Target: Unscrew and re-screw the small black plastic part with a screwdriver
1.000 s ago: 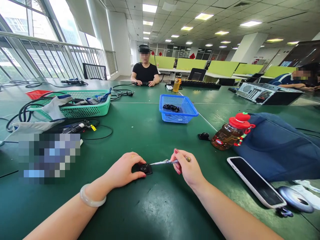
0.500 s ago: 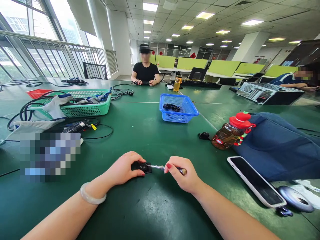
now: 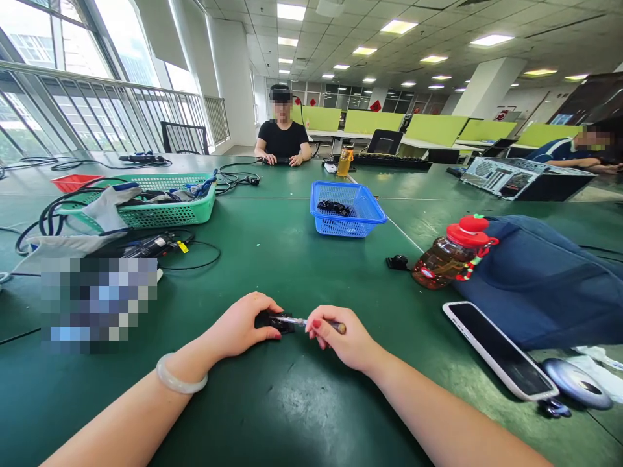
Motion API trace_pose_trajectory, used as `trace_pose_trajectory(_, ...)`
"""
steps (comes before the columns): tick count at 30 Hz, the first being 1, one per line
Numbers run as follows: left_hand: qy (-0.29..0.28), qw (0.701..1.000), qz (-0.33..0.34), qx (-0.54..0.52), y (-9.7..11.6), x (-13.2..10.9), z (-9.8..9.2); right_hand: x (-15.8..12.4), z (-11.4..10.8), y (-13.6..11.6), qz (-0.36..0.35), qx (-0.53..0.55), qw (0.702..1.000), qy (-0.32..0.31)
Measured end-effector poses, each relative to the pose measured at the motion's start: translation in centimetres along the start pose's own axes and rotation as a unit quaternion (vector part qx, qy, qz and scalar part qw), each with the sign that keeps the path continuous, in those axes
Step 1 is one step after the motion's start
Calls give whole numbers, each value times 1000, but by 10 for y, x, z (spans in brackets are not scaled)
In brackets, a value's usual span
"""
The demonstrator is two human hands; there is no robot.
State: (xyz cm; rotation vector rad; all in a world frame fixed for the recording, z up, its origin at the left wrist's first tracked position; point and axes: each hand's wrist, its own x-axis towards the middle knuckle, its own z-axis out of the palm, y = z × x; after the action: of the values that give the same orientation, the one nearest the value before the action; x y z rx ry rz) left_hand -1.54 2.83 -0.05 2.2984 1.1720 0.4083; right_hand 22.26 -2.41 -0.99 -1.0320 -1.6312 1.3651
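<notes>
My left hand [image 3: 249,323] is closed on a small black plastic part [image 3: 287,322], pinching it against the green table between thumb and fingers. Most of that part is covered by the hand; its right end shows. My right hand [image 3: 341,337] grips a screwdriver [image 3: 296,321] with a shiny metal shaft and a brownish handle end. The tool lies nearly level, pointing left, and its tip is over the black part. Whether the tip sits in a screw is too small to tell.
A blue basket [image 3: 348,227] holding black pieces stands ahead. On the left are a green basket [image 3: 189,211] with gloves and cables. Rightward are a small black piece [image 3: 398,262], a drink bottle [image 3: 440,263], a dark blue bag [image 3: 549,285] and a phone [image 3: 501,350]. A person [image 3: 283,139] sits opposite.
My right hand has moved left with the screwdriver, whose tip now reaches further over the black part. The left hand has stayed nearly in place.
</notes>
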Motion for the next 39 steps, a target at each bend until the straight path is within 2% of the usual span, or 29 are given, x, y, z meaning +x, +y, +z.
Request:
trace_pose_trajectory(5, 0, 1000, 4, -2, 1, 1, -1, -2, -12, -5, -30, 6, 994, 105)
trace_pose_trajectory(7, -3, 1000, 5, -6, 1, 1, -2, -1, -15, -4, -32, -13, 992, 122)
trace_pose_trajectory(11, -15, 1000, 3, -25, 0, 1, -2, -2, -14, -2, -23, -43, 994, 100)
trace_pose_trajectory(22, -13, 999, 6, -34, -4, 2, 0, -4, -11, -9, -44, -44, 993, 101)
trace_pose_trajectory(30, -5, 999, 18, -30, -2, 1, -1, 1, -12, -6, 7, 48, 994, 95)
trace_pose_trajectory(39, -14, 1000, 6, -23, -1, 2, -1, 5, -12, -2, 24, 123, 987, 100)
